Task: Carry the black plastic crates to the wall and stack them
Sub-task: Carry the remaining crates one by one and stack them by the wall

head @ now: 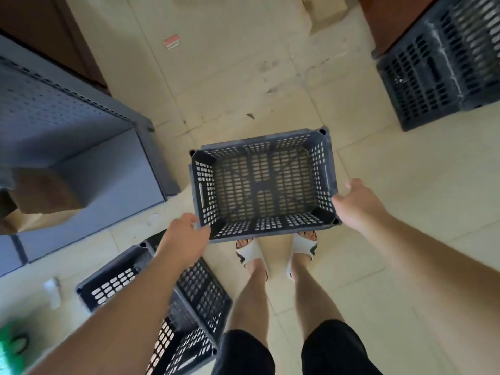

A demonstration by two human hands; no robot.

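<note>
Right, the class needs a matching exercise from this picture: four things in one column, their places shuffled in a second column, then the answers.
Things:
1 gripped crate
2 grey shelf unit
3 white sandals
4 red-and-white label

Places:
A top centre, lying on the floor tiles
B along the left side
C centre, covering the toes
D on the person's feet

Pairs: 1-C, 2-B, 3-D, 4-A

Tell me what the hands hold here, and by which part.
Both hands hold one black crate: left hand at its near-left corner, right hand at its near-right corner.
</note>
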